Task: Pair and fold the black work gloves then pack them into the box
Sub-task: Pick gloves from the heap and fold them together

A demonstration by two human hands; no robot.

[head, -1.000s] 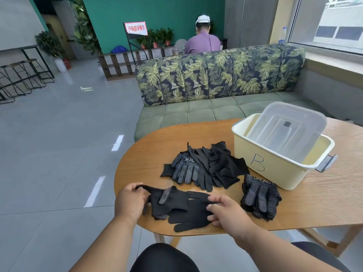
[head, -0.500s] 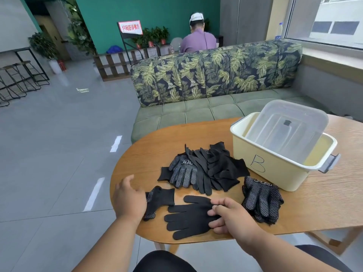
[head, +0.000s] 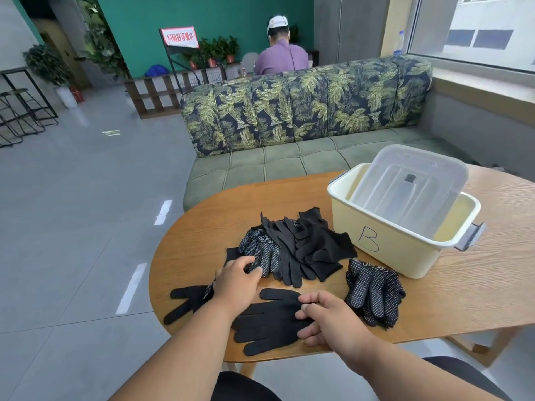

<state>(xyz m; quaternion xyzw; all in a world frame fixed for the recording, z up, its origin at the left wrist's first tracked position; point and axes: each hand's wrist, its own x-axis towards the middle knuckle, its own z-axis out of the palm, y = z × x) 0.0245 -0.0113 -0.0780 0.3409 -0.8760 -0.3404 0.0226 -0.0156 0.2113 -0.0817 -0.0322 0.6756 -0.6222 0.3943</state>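
— Pairing barely under way: nothing black visible inside the box (head: 385, 250), only its clear lid (head: 411, 192) propped in the opening.

— And left of the box?

— A loose heap of gloves (head: 298, 247), unsorted, on the desk (head: 463, 285). Just in front of the box, a dotted stack (head: 373, 290), maybe already matched, hard to tell. Further front-left of the box, a plain glove (head: 269, 319) spread flat, another glove (head: 188, 299) beside it with fingers hanging over the desk edge.

— Hands?

— Left hand (head: 236, 280) reaching for the heap, fingers loosely curled on a dotted glove, no firm grip evident. Right hand (head: 327, 316) pressing the plain glove down, fingers bent over its cuff.

— Writing?

— "B" in marker on the box front. White printing on the dotted gloves, unreadable. Beyond the box, a red-and-white sign (head: 179, 37), too blurred to read.

— Remaining?

— Nearly everything: matching, folding, packing.
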